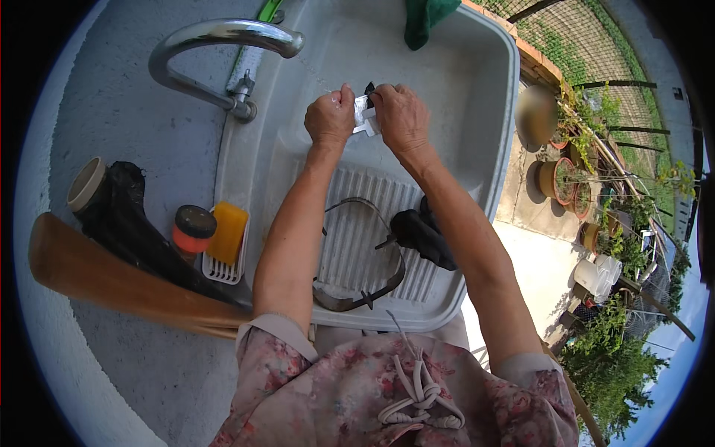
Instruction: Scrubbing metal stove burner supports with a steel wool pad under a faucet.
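Over the basin of a grey plastic laundry sink (480,106), my left hand (329,117) and my right hand (403,118) face each other, a short way apart. Between them is a small, shiny silver-white piece (366,117) with a dark part sticking up at its top; its exact kind is unclear. Both hands grip it, the left fist on one side and the right fingers on the other. A thin spray of water falls from the chrome faucet (223,33) towards my left hand. On the ribbed washboard (357,246) below lies a curved dark strap (391,279) beside a bunched black item (422,237).
A green cloth (424,22) hangs over the sink's far rim. To the left are a yellow sponge-like block (229,232) in a white basket (223,274), a black-lidded jar (192,229), a black tube-like object (145,234) and a long brown object (123,279). Potted plants (556,179) stand right.
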`<state>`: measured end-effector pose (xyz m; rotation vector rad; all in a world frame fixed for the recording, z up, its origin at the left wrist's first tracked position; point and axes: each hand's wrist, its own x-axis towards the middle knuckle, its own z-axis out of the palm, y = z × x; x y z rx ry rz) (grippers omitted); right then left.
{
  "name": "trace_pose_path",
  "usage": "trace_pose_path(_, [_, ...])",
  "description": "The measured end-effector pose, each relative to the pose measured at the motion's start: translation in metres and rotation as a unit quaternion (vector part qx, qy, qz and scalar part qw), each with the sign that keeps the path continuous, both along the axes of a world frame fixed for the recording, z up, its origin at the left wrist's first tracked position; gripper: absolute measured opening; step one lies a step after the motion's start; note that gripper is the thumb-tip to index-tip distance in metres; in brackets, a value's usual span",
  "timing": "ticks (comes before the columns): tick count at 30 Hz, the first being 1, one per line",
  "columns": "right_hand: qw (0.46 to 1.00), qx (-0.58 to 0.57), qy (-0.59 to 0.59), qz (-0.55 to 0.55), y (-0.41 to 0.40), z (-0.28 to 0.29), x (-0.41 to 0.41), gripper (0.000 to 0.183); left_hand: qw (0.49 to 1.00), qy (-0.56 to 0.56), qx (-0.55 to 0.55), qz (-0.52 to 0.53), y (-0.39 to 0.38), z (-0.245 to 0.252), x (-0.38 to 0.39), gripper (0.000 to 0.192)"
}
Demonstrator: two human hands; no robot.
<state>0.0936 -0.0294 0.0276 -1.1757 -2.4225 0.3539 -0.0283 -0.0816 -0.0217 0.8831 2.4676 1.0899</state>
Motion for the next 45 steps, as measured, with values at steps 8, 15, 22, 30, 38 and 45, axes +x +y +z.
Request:
trace_pose_path(8, [1.000,-0.022,-0.005,-0.010,-0.012,-0.003,-0.005,0.006,0.999,0.035,0.004,0.010,-0.002,0.000,0.005,0.046])
trace_pose_path(15, [0.999,0.000,-0.032,-0.008,-0.007,-0.001,-0.007,0.007,1.000,0.015,-0.001,0.020,-0.001,0.002,0.012,0.049])
trace_pose_path(22, [0.997,0.043,-0.063,0.004,0.005,-0.004,-0.014,0.006,0.998,0.061,0.031,0.012,0.002,-0.004,0.017,0.045])
trace_pose_path(30, [0.998,-0.031,0.030,-0.037,-0.033,-0.009,-0.011,0.015,0.999,0.010,0.012,0.030,-0.007,-0.002,0.021,0.044])
trace_pose_path(38, [0.999,0.007,0.040,-0.034,-0.038,-0.009,0.000,0.012,0.998,0.037,-0.009,0.046,-0.004,-0.003,0.013,0.047])
trace_pose_path(45, [0.997,0.016,0.027,-0.066,-0.016,-0.009,0.015,0.009,0.997,0.064,-0.029,0.016,0.006,-0.006,0.025,0.050])
